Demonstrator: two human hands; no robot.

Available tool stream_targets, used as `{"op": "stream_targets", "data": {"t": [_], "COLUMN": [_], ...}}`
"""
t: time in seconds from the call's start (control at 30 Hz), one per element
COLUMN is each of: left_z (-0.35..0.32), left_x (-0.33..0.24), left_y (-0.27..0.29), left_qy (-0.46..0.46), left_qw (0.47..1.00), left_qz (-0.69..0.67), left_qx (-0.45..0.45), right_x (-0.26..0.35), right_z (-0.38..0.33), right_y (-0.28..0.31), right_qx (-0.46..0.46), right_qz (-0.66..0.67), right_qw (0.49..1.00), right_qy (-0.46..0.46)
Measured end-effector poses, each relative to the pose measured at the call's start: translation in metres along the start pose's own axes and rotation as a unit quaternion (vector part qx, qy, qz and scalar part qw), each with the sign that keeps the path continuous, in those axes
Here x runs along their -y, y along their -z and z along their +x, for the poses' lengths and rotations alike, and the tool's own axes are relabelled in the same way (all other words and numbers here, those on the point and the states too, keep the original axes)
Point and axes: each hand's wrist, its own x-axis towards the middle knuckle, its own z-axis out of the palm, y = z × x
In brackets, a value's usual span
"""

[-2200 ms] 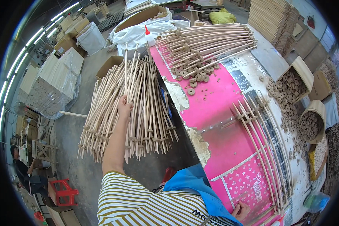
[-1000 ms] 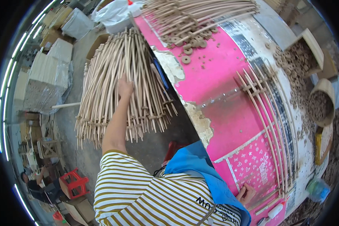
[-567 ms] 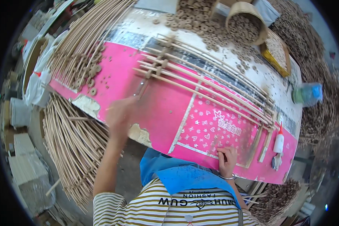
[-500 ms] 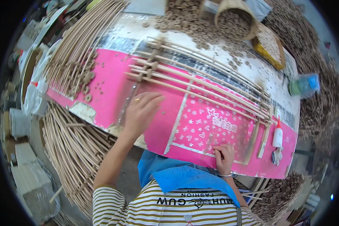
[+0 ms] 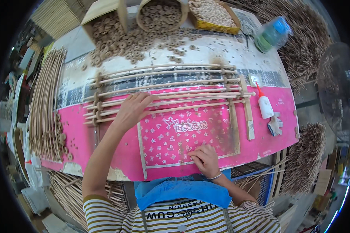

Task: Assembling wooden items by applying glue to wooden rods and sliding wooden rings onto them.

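My left hand (image 5: pixel 131 110) lies flat, fingers spread, on a row of long thin wooden rods (image 5: pixel 171 87) laid side by side across the pink table (image 5: pixel 77 136). The rods run through small wooden rings near their left ends and rest against wooden slats (image 5: pixel 247 106) at the right. My right hand (image 5: pixel 204 159) rests near the table's front edge on a clear patterned sheet (image 5: pixel 182 139), fingers curled; nothing is visibly held in it.
A white glue bottle with a red tip (image 5: pixel 264 105) lies at the right. Wooden rings (image 5: pixel 136 39) are heaped at the back, beside a round basket (image 5: pixel 159 13) and a yellow tray of beads (image 5: pixel 214 13). A bundle of rods (image 5: pixel 44 105) lies at the left; a plastic bottle (image 5: pixel 272 35) at the back right.
I have turned from the rod pile on the floor at my left to the table. My left hand left that pile and now lies on the rods on the table.
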Motion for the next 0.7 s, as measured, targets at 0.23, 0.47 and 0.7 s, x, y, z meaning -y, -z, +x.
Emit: {"op": "stream_targets", "data": {"t": [0.23, 0.47, 0.7], "left_z": [0.016, 0.017, 0.021], "left_x": [0.012, 0.016, 0.011], "left_y": [0.001, -0.008, -0.01], "left_qy": [-0.02, 0.004, 0.004], "left_qw": [0.993, 0.994, 0.989], "left_qz": [-0.112, -0.111, -0.136], "left_qx": [0.017, 0.02, -0.051], "right_x": [-0.001, 0.0, -0.005], "right_z": [-0.003, -0.002, -0.003], "right_y": [0.001, 0.001, 0.003], "right_qx": [0.009, 0.011, 0.001], "right_qz": [0.012, 0.01, 0.013], "right_qw": [1.0, 1.0, 1.0], "right_qy": [-0.016, -0.023, -0.015]}}
